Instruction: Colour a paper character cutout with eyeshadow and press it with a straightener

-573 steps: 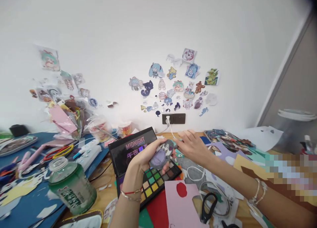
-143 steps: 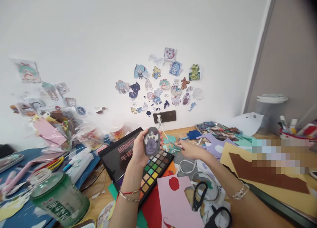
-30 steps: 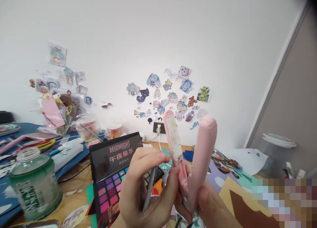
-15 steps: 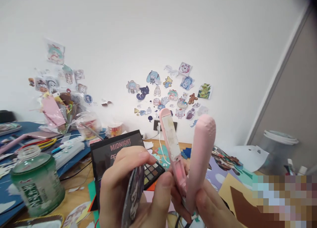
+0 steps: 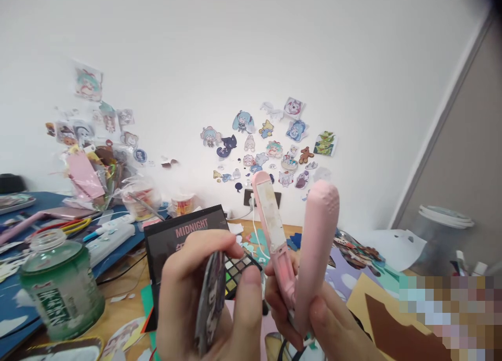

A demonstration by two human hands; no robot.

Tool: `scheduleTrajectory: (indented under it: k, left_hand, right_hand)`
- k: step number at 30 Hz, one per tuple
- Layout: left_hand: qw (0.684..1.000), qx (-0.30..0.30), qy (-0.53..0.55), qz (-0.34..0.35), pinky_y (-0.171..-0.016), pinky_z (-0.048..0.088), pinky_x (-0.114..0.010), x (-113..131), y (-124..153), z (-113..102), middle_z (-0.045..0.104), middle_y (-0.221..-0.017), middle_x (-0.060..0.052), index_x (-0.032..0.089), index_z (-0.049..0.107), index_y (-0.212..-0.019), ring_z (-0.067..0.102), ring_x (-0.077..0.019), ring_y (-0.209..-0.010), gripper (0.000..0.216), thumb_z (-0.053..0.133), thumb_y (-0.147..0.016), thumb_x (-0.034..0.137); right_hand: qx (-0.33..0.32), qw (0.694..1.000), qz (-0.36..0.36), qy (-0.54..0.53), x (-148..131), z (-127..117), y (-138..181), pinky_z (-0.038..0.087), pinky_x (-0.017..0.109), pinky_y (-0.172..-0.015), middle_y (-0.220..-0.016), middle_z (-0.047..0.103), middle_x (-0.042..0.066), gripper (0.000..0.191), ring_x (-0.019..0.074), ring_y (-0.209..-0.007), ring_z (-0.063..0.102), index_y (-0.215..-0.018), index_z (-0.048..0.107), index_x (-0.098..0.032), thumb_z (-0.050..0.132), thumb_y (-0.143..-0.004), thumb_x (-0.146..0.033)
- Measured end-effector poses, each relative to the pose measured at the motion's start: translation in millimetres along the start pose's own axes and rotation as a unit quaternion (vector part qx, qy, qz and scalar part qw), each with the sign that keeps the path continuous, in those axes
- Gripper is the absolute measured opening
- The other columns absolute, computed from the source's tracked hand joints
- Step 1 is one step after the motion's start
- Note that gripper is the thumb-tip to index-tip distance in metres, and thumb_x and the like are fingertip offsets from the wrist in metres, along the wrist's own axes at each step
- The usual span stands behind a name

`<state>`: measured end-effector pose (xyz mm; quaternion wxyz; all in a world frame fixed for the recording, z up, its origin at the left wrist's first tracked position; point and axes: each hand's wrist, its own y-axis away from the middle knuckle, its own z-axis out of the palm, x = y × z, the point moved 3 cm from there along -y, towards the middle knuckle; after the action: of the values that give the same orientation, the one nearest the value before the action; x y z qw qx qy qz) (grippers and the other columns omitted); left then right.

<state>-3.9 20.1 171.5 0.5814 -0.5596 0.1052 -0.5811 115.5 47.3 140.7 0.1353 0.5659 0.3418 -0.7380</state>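
My left hand (image 5: 190,288) is curled around a flat picture cutout (image 5: 212,303), grey-backed and seen nearly edge-on, with part of a black-and-white cartoon print on its right side. The thumb stands upright to the right of it. In my right hand (image 5: 329,324) is a pink mini hair straightener (image 5: 318,251), gripped near its hinge end. Its two arms point upward and are spread apart; the left arm shows a pale, stained plate. The cutout and the straightener are apart. Part of the right hand is hidden behind the straightener.
Behind my left hand stands an opened eyeshadow palette (image 5: 168,246). A green-and-clear jar (image 5: 63,288) is at the left, beside a white power strip (image 5: 113,240). Paper scraps and a brown sheet (image 5: 396,324) lie at the right. Cartoon stickers (image 5: 273,149) cover the wall.
My left thumb has moved a little left and up, and the cutout has shifted slightly upward. The straightener is almost unmoved, its arms still spread.
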Motion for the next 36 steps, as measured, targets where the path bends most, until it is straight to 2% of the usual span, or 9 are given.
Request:
scheduleTrajectory:
  k: [4,7,11,13,18,21,26,30,36]
  left_hand:
    - [0.998,-0.061,-0.023,-0.001,-0.069,0.045,-0.030,-4.7,0.7,3.0,0.055,-0.087,0.002,0.034,0.054,-0.099,0.052,-0.0179,-0.078,0.033,0.063,-0.073,0.014]
    - [0.996,-0.081,-0.020,0.009,-0.071,0.046,-0.032,-5.9,2.2,3.7,0.057,-0.088,0.001,0.034,0.053,-0.101,0.054,-0.0195,-0.079,0.039,0.066,-0.071,0.012]
    - [0.996,-0.084,-0.006,0.028,-0.071,0.046,-0.030,-5.1,3.6,4.8,0.058,-0.088,0.001,0.031,0.054,-0.100,0.055,-0.0174,-0.077,0.040,0.067,-0.069,0.008]
    - [0.997,-0.067,0.003,0.028,-0.071,0.045,-0.028,-5.7,3.5,5.0,0.059,-0.086,0.002,0.028,0.055,-0.098,0.056,-0.0151,-0.075,0.037,0.065,-0.070,0.005]
    - [0.991,-0.032,-0.012,0.127,-0.065,0.046,-0.024,-5.4,1.0,4.0,0.060,-0.082,-0.001,0.015,0.057,-0.097,0.056,-0.0120,-0.070,0.034,0.061,-0.068,-0.002]
    - [0.994,-0.022,-0.017,0.107,-0.062,0.046,-0.025,-6.6,-0.2,3.0,0.058,-0.081,-0.001,0.016,0.056,-0.097,0.055,-0.0119,-0.068,0.032,0.061,-0.069,0.002]
    - [0.996,-0.045,-0.010,0.070,-0.062,0.046,-0.029,-5.9,1.0,5.1,0.057,-0.084,-0.001,0.021,0.056,-0.099,0.054,-0.0146,-0.071,0.035,0.065,-0.068,0.007]
    - [0.995,-0.010,-0.032,0.092,-0.062,0.047,-0.025,-4.5,-1.7,2.6,0.058,-0.082,0.000,0.019,0.057,-0.098,0.054,-0.0121,-0.071,0.032,0.058,-0.071,0.002]
    - [0.997,-0.037,-0.026,0.070,-0.062,0.047,-0.029,-4.3,-1.4,4.1,0.055,-0.083,0.000,0.022,0.056,-0.099,0.053,-0.0151,-0.072,0.033,0.064,-0.069,0.012]
  right_hand:
    - [-0.015,1.000,-0.009,0.005,-1.1,2.4,-1.7,0.021,0.026,-0.050,-0.064,0.034,-0.005,0.042,0.0095,-0.054,0.028,-0.095,0.051,-0.024,0.050,-0.079,-0.062]
    - [-0.011,1.000,-0.019,-0.001,-3.2,4.9,-3.2,0.021,0.026,-0.052,-0.063,0.032,-0.005,0.037,0.0096,-0.053,0.027,-0.090,0.053,-0.024,0.051,-0.080,-0.060]
    - [0.008,1.000,-0.005,-0.013,-4.7,5.7,-0.1,0.023,0.026,-0.054,-0.066,0.032,-0.005,0.045,0.0105,-0.055,0.028,-0.109,0.049,-0.026,0.051,-0.079,-0.061]
    - [0.006,1.000,-0.004,-0.003,-4.3,4.5,3.1,0.023,0.026,-0.053,-0.065,0.032,-0.005,0.050,0.0108,-0.055,0.028,-0.114,0.047,-0.026,0.050,-0.079,-0.062]
    - [0.006,1.000,0.003,0.020,0.2,0.2,5.7,0.022,0.026,-0.052,-0.067,0.032,-0.004,0.047,0.0100,-0.056,0.029,-0.106,0.049,-0.023,0.048,-0.080,-0.062]
    - [0.000,1.000,-0.001,0.002,-0.9,2.6,2.4,0.021,0.025,-0.052,-0.068,0.032,-0.004,0.048,0.0092,-0.055,0.026,-0.108,0.050,-0.024,0.050,-0.079,-0.062]
    - [0.008,1.000,0.002,-0.001,-6.9,6.8,0.3,0.026,0.027,-0.057,-0.068,0.035,-0.004,0.048,0.0109,-0.058,0.030,-0.115,0.047,-0.025,0.052,-0.080,-0.059]
    - [0.004,1.000,0.011,0.008,-3.9,2.8,3.9,0.023,0.027,-0.055,-0.071,0.034,-0.004,0.043,0.0095,-0.057,0.028,-0.098,0.050,-0.023,0.051,-0.079,-0.062]
    - [0.007,1.000,0.006,-0.008,-1.1,2.4,4.9,0.021,0.026,-0.054,-0.069,0.032,-0.004,0.037,0.0101,-0.059,0.027,-0.086,0.051,-0.023,0.052,-0.080,-0.059]
